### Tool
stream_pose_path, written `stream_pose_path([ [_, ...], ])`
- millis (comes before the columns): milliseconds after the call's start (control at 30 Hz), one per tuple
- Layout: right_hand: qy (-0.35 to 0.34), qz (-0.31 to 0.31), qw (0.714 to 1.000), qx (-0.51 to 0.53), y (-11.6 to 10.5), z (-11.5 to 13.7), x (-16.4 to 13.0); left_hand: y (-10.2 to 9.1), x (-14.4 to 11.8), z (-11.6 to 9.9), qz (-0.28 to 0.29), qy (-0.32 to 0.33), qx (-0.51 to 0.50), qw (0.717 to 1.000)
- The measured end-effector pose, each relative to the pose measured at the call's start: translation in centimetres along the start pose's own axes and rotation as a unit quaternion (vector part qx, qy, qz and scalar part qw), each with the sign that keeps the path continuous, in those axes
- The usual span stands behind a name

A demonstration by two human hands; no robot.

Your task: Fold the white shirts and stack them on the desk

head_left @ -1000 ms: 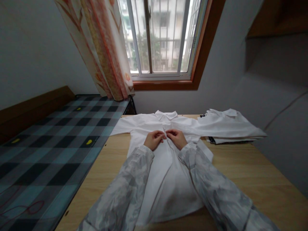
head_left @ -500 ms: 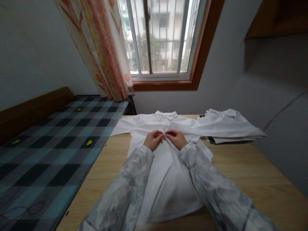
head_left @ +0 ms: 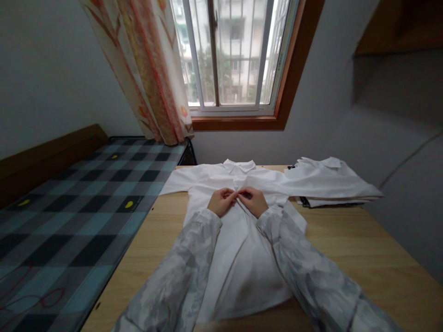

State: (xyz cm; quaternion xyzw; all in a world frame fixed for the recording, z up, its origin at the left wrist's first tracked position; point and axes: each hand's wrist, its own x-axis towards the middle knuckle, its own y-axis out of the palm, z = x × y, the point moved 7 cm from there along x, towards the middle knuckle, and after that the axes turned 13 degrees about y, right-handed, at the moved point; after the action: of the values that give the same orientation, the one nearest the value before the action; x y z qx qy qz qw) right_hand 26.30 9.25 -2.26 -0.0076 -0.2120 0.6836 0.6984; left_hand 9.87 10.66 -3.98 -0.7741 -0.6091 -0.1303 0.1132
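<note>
The person is wearing a long-sleeved garment in a mottled pattern of pale grey and white, resembling a washed-out camouflage or marbled print. The loose, lightly creased fabric sleeve on the left arm [head_left: 173, 281] is gathering into a narrow elasticated cuff at the wrist. The matching sleeve on the right arm [head_left: 311, 276] is showing the same blotched print and the same gathered cuff. The bare left hand [head_left: 221, 201] and bare right hand [head_left: 254, 200] are wearing no gloves.
</note>
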Motion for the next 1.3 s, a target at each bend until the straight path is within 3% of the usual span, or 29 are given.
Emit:
stream_pose_path([
  [300,0.018,0.007,1.0,0.015,0.3,0.2,0.0,-0.1,-0.3,-0.1,-0.018,0.02,0.077,0.997],
  [500,0.039,-0.017,0.999,-0.015,0.2,-0.3,0.1,0.1,0.0,-1.3,-0.003,0.061,0.115,0.991],
  [900,0.046,-0.039,0.998,-0.011,-0.3,-0.9,0.3,-0.2,-0.1,-1.3,-0.022,0.055,0.131,0.99],
  [1300,0.051,0.004,0.999,0.009,0.0,-1.1,0.4,-0.7,-0.5,-1.7,-0.06,0.073,0.168,0.981],
])
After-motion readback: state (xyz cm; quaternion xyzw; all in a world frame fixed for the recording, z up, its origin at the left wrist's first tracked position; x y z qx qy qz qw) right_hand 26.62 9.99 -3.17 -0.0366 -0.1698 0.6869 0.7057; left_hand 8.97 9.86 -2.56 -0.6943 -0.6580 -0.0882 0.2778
